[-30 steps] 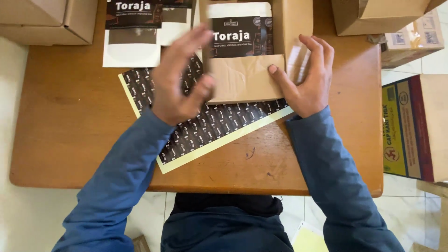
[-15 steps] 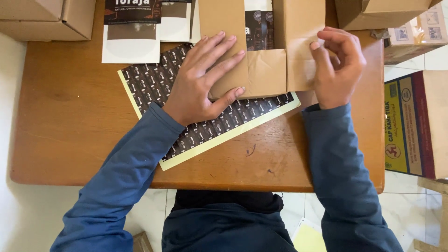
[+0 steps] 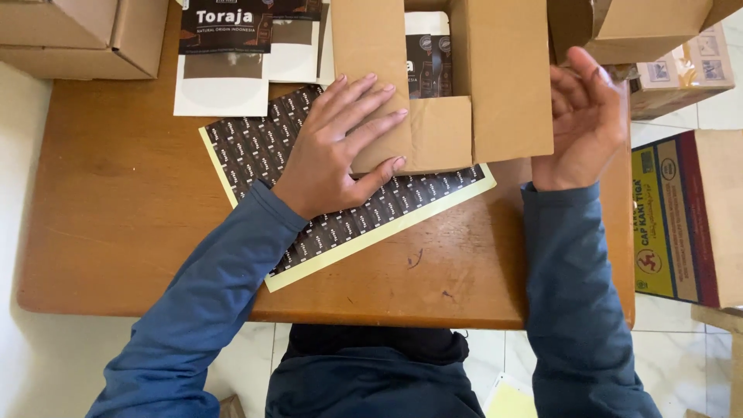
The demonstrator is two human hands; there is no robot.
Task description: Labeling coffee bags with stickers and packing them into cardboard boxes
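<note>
Head view: left hand (image 3: 340, 147) flat on cardboard box (image 3: 464, 101) (right hand (image 3: 584, 120) lifted).

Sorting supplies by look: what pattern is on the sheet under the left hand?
The sheet shows rows of small dark labels on pale yellow backing, clearest in the head view.

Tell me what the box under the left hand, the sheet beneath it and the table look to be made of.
Box: plain brown cardboard, matte, with creased fold lines at the flaps. Sheet: seemingly paper, rows of small dark labels on a pale yellow backing that shows at the edges; likely stickers. Table: wood or wood veneer, smooth orange-brown with faint grain and a few scuffs.
</note>
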